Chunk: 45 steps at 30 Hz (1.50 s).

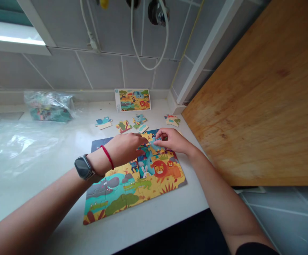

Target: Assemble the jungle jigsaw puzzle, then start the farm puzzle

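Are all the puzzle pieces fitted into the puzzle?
No, several loose pieces lie on the white counter between the puzzle and the picture card.

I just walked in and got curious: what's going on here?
Someone is working over a partly assembled animal jigsaw puzzle. The right hand is at a light-blue piece; whether it grips it is unclear. The left hand is beside it, thumb and fingers apart. Several loose pieces lie beyond the puzzle, near a picture card by the tiled wall.

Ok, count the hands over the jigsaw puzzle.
2: the left hand over the far middle of the jigsaw puzzle, the right hand over its far right. Neither is hidden.
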Motion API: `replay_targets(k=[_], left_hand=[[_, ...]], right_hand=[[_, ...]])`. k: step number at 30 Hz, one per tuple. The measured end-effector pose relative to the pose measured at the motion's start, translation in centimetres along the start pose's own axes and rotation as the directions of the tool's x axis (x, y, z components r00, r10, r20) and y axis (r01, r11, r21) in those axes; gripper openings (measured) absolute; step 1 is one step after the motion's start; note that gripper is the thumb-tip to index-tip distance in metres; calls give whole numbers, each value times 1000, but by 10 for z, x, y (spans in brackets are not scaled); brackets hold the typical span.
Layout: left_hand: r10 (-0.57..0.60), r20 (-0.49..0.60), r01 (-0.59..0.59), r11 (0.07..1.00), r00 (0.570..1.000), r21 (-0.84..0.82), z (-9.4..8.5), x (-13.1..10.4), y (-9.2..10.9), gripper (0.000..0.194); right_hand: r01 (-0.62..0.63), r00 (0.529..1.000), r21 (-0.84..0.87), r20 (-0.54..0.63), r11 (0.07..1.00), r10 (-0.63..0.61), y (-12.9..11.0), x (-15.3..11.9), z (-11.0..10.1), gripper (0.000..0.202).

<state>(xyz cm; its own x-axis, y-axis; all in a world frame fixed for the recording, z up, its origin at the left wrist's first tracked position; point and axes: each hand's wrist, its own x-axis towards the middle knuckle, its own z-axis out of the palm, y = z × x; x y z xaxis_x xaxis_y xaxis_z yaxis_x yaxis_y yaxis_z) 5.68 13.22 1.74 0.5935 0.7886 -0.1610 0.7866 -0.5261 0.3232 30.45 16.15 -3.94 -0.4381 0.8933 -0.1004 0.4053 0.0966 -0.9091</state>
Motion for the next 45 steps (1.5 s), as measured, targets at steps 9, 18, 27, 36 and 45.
replay_targets(k=[9, 18, 27, 36, 45], left_hand=[[4, 26, -1, 995, 1000, -100, 6, -1, -11, 20], [-71, 166, 68, 997, 984, 22, 2, -5, -17, 12], [-8, 108, -1, 996, 994, 86, -3, -2, -4, 21], [241, -131, -229, 968, 962, 101, 27, 20, -27, 39], [131, -264, -155, 985, 956, -71, 42, 32, -46, 47]], right_hand=[[-143, 987, 215, 105, 966, 123, 2, 0, -1, 43], [-100, 993, 58, 67, 993, 96, 5, 0, 3, 30], [-52, 999, -57, -11, 997, 51, -1, -2, 4, 24], [-30, 999, -145, -24, 989, 27, -3, -1, 4, 17], [-7, 997, -175, -73, 985, -5, -5, -2, 6, 19]])
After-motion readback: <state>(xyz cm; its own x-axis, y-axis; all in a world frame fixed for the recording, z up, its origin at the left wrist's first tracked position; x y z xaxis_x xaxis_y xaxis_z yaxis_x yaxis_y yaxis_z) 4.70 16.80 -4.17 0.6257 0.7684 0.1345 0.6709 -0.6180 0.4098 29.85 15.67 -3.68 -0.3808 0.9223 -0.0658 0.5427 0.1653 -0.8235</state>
